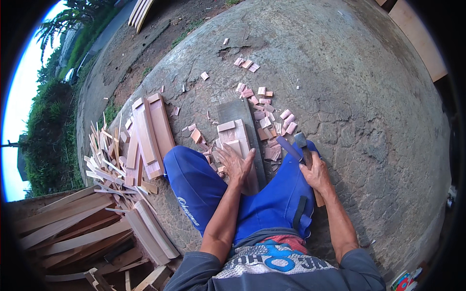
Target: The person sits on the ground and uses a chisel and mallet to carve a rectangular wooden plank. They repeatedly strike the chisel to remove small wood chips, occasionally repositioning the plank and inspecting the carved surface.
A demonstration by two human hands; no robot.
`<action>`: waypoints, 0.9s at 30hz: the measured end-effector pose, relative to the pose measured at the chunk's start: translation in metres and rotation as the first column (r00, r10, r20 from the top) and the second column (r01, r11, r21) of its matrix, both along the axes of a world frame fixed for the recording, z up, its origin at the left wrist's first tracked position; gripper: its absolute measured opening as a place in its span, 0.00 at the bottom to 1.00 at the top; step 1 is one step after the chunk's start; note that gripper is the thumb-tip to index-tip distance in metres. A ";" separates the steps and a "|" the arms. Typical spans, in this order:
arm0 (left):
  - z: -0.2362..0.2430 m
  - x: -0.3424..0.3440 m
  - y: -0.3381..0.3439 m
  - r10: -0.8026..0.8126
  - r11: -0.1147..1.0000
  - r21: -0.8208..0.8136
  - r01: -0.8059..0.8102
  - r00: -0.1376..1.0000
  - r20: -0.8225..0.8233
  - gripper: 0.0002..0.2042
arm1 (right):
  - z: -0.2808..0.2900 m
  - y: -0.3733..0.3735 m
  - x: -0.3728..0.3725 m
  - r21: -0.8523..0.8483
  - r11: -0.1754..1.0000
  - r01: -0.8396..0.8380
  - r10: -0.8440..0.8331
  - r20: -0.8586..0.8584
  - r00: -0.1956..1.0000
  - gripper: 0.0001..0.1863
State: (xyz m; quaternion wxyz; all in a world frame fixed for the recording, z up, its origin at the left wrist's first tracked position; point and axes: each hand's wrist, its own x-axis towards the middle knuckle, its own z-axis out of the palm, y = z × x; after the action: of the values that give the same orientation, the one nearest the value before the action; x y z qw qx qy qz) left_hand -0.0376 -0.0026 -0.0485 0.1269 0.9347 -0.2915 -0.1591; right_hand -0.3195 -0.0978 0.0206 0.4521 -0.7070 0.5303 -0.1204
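My left hand (234, 164) lies with its fingers spread on a pale pink wooden board (239, 130) between my knees. Raised wooden blocks stand on that board, and it rests on a dark grey plank (236, 109). Over my right thigh, my right hand (316, 172) is closed round the wooden handle of a hammer (301, 141), its head pointing away from me. A flat bluish tool (289, 147), which looks like a chisel, sticks out from the same hand; its lower end is hidden by the fingers.
Small cut wood pieces (265, 114) lie scattered right of and beyond the plank. Finished-looking boards (145, 133) lean together at the left beside thin offcuts (109, 160). A pile of long timber strips (77, 223) fills the lower left. Cracked concrete (359, 106) surrounds everything.
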 end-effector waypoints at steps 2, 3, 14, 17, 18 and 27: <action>0.008 0.006 0.004 -0.062 0.972 -0.229 0.041 0.994 -0.085 0.49 | 0.011 -0.001 0.012 -0.030 0.999 -0.017 0.017 0.025 1.000 0.23; 0.023 0.010 0.005 -0.148 0.919 -0.392 0.049 0.963 -0.227 0.45 | 0.022 0.001 0.021 -0.048 0.999 -0.019 0.021 0.035 0.999 0.24; 0.142 0.050 0.007 -0.719 0.338 -0.624 -0.704 0.235 -0.654 0.08 | 0.083 0.030 0.146 -0.376 0.896 -0.237 0.313 0.157 0.936 0.26; 0.132 0.081 0.012 -0.697 0.174 -0.784 -0.596 0.488 -0.525 0.10 | 0.079 0.031 0.149 -0.231 0.964 -0.130 0.199 0.307 0.931 0.24; 0.128 0.083 0.014 -0.611 0.202 -0.823 -0.531 0.589 -0.530 0.10 | 0.084 0.032 0.147 -0.178 0.978 -0.107 0.160 0.319 0.934 0.24; 0.103 0.038 0.035 -0.570 0.520 -0.793 0.317 0.820 -0.046 0.16 | 0.098 0.060 0.102 0.058 0.998 0.031 -0.052 0.395 0.917 0.22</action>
State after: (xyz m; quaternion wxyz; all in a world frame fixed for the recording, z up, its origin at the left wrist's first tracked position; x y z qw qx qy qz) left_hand 0.0001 0.0322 0.0550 0.5013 0.6499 -0.5387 -0.1900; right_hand -0.2172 -0.0376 0.1189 0.5651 -0.6450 0.4458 -0.2569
